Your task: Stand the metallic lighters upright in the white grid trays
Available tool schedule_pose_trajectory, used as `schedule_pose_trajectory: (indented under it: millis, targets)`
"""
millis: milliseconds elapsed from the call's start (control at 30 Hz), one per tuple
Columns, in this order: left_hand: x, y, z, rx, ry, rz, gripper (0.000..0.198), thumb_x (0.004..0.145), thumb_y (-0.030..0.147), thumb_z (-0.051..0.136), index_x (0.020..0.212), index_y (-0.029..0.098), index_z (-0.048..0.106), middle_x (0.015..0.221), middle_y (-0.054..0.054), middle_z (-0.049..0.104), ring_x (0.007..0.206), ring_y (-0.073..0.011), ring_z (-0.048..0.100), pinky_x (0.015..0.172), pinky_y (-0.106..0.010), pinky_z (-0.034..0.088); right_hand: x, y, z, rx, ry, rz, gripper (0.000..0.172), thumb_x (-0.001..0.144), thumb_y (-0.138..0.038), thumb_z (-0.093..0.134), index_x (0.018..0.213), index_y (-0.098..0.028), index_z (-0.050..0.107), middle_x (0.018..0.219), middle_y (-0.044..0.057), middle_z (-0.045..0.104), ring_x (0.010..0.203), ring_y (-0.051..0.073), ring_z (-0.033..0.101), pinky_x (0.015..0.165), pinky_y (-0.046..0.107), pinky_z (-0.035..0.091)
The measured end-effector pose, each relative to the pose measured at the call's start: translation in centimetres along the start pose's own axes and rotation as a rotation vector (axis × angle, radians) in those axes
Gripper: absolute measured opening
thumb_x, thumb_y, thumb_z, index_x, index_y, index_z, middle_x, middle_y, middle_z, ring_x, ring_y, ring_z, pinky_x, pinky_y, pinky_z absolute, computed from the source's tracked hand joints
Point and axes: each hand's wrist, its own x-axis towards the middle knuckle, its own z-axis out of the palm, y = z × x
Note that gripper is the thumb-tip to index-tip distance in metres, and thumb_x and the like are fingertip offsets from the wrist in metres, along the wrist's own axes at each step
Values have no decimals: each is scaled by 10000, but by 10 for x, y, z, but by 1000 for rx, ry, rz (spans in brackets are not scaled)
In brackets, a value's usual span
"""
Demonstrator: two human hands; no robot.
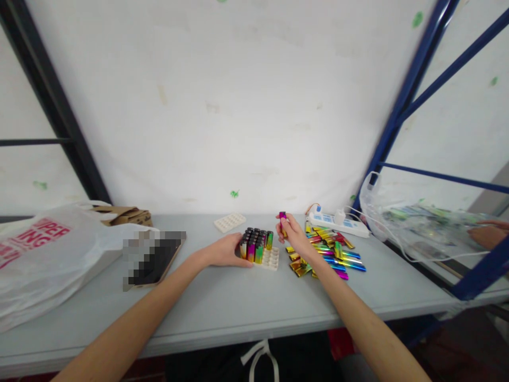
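Observation:
My right hand (292,231) pinches a shiny purple-and-gold lighter (282,217), held upright above the table between the tray and the loose pile. With thumb along the front and fingers behind, my left hand (228,250) grips the left side of a white holed tray (271,259). Several metallic lighters (252,249) with dark tops stand upright in the tray's left and middle rows. Holes show at its right side. To the right, a pile of loose metallic lighters (318,249) in gold, red, green, blue and purple lies partly behind my right forearm.
Behind my left hand lies a second white holed tray (229,222). A phone-like device (159,260) and a white plastic bag (59,254) are at left. A white power strip (342,224) sits behind the pile. Another person's hand (487,233) shows beyond the blue frame (397,114).

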Motion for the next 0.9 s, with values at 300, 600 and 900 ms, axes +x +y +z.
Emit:
schedule_pose_trajectory:
  millis: [300, 600, 900]
  targets:
    - [-2, 6, -2, 6, -10, -22, 739, 654, 624, 818, 1203, 162, 642, 1108, -89, 716, 1001, -284, 671, 905, -369, 543, 1, -5, 1, 82, -3, 162, 590, 821, -795, 532, 809, -209, 460, 559, -60, 447, 431, 84, 360, 434, 217, 231]
    - [-2, 8, -2, 40, -21, -6, 647, 686, 579, 807, 1161, 170, 647, 1111, -77, 718, 986, -279, 680, 884, -360, 544, -2, -5, 4, -23, 112, 333, 627, 910, -738, 355, 549, -228, 312, 449, -68, 215, 392, 70, 168, 416, 230, 113]
    - [-2, 5, -1, 11, -13, -39, 722, 646, 634, 815, 1174, 169, 652, 1100, -82, 716, 989, -280, 674, 895, -368, 542, -4, -3, 7, -73, 126, 304, 383, 887, -418, 346, 550, -239, 314, 423, -59, 228, 382, 81, 144, 383, 225, 101]
